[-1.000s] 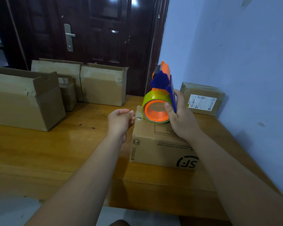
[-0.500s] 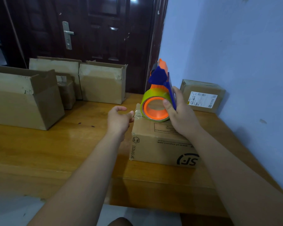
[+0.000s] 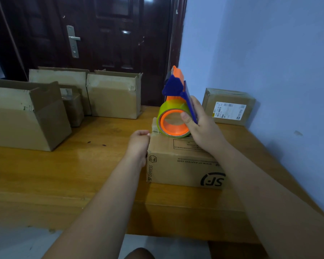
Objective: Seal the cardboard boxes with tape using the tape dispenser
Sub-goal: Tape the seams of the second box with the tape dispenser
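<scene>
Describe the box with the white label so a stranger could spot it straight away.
Follow the pale blue wall on the right to the far end of the wooden table. There a small closed cardboard box sits beside the wall, beyond the tape dispenser. It alone carries a white shipping label; the nearer box shows only black printing, and the boxes by the door show none.

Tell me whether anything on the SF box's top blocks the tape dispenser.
Nothing visible does. The right hand holds the tape dispenser at the far-left top edge of the SF box; the left hand pinches the tape end beside that edge. The bare top shows only print, though the right forearm hides part.
</scene>
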### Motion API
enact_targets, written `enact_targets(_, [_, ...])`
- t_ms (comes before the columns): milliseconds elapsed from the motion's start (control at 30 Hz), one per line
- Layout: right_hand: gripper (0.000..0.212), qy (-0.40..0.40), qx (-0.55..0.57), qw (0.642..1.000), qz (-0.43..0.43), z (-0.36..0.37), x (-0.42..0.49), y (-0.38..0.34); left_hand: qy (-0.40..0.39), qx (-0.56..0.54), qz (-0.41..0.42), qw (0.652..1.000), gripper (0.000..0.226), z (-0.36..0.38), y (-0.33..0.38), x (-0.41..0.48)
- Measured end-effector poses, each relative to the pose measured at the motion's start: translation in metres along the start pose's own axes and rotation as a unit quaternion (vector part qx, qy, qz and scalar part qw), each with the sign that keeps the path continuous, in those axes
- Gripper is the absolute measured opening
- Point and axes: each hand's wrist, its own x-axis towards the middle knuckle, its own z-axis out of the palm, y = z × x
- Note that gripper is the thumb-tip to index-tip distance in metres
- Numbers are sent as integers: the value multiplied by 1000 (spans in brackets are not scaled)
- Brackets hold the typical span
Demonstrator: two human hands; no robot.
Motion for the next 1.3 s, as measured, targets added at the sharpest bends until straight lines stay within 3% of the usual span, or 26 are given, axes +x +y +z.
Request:
enact_targets(67, [68, -1, 18, 1000, -5, 0, 0, 1, 29, 32, 54, 998, 38, 0, 1, 1])
enact_targets(133, [68, -5, 23, 1000, -4, 1, 0, 2, 90, 57, 161, 981, 40, -1, 2, -4])
enact_targets(200, [64, 1, 17, 1000, 3, 1, 0, 2, 29, 36, 231, 972, 40, -1, 0, -10])
enact_targets(267, [60, 10, 9, 1000, 8, 1, -1, 1, -94, 67, 205, 972, 64, 0, -3, -12])
enact_targets(333, [54, 14, 11, 1000, 9, 1, -1, -1, -162, 139, 180, 960, 79, 0, -3, -14])
enact_targets(533, [56, 4, 71, 997, 30, -2, -1, 1, -67, 354, 200, 911, 69, 2, 0, -24])
enact_targets(733, [66, 5, 57, 998, 36, -3, -1, 4, -69, 334, 153, 928, 64, 1, 2, -21])
enact_targets(833, [91, 2, 91, 995, 34, -4, -1, 6, -72, 319, 135, 935, 60, 1, 1, -22])
enact_targets(900, [100, -5, 103, 994, 28, -4, -2, 6, -57, 384, 161, 907, 68, 4, 3, -26])
enact_targets(967, [94, -6, 101, 995, 23, -4, -2, 4, -40, 455, 228, 860, 73, 5, 7, -32])
enact_targets(1033, [84, 0, 100, 995, 25, -5, 0, 4, -69, 481, 261, 834, 69, 4, 9, -32])
enact_targets(1200, [72, -26, 142, 989, 28, -7, 8, 1, -111, 503, 263, 816, 63, -2, 11, -26])
enact_targets(1300, [76, -31, 179, 983, 11, -10, 17, -6, -110, 520, 276, 801, 59, -2, 11, -28])
